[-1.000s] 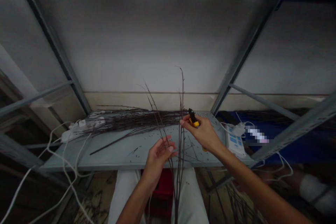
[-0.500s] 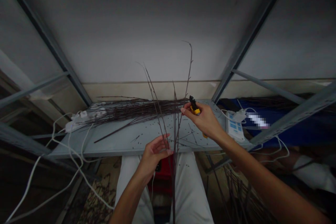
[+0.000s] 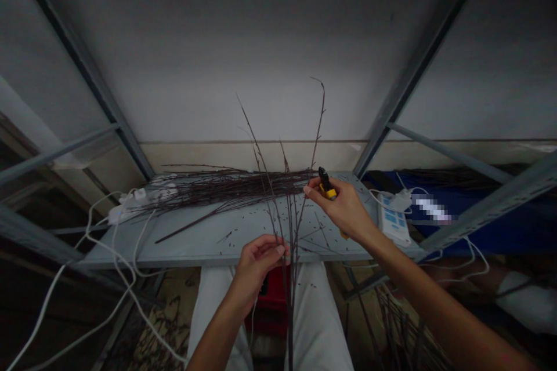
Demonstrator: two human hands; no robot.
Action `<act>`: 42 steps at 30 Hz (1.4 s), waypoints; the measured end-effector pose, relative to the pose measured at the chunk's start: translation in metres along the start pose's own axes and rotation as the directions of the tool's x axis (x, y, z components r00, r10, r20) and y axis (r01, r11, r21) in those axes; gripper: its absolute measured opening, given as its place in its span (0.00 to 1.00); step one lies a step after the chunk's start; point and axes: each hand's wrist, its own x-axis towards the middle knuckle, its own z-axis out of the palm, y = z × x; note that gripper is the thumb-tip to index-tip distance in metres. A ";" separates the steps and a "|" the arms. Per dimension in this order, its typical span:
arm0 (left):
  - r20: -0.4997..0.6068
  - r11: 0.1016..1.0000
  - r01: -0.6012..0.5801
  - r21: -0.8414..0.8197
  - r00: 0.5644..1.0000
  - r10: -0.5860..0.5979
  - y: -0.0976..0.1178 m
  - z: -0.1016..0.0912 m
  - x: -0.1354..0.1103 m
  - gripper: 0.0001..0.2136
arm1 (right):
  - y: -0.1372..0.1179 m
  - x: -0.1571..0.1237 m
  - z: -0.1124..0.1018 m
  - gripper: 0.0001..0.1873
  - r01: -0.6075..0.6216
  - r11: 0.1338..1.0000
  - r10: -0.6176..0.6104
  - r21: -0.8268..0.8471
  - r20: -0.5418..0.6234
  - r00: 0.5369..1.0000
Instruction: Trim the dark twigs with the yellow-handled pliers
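A tall, dark, branching twig (image 3: 290, 301) rises from between my knees, its thin shoots fanning out above the shelf. My left hand (image 3: 256, 264) pinches a shoot on its left side between thumb and fingers. Higher up, my right hand (image 3: 343, 208) has its thumb and forefinger at the rightmost shoot, which bends over at the tip. Tucked in that same hand are black pruning shears (image 3: 328, 190) with yellow grips, their jaws pointing up. Behind the upright twig, a loose pile of similar twigs (image 3: 217, 190) lies across the back of the grey shelf (image 3: 187, 246).
Power strips (image 3: 394, 220) with white cables sit at both ends of the shelf. Small cut bits litter its surface. Metal uprights (image 3: 418, 75) stand left and right. More twigs (image 3: 398, 324) lean below at right, near another person's leg. A red object (image 3: 273, 295) is under the shelf.
My left hand has closed from loosely spread fingers to a pinch on a left shoot. The left shoots have shifted right. My right hand still holds the shears beside the right shoot.
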 end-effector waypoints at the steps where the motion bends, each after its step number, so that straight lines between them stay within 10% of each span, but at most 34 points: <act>1: 0.000 1.000 -0.006 -0.008 1.000 0.006 0.001 0.003 0.002 0.10 | 0.000 0.000 0.000 0.16 -0.001 1.000 0.001 0.001 -0.002 1.000; 42: 0.017 0.988 -0.150 -0.023 0.988 0.151 0.031 0.042 0.049 0.13 | 0.010 -0.005 -0.011 0.16 -0.027 0.999 0.026 -0.018 -0.040 0.999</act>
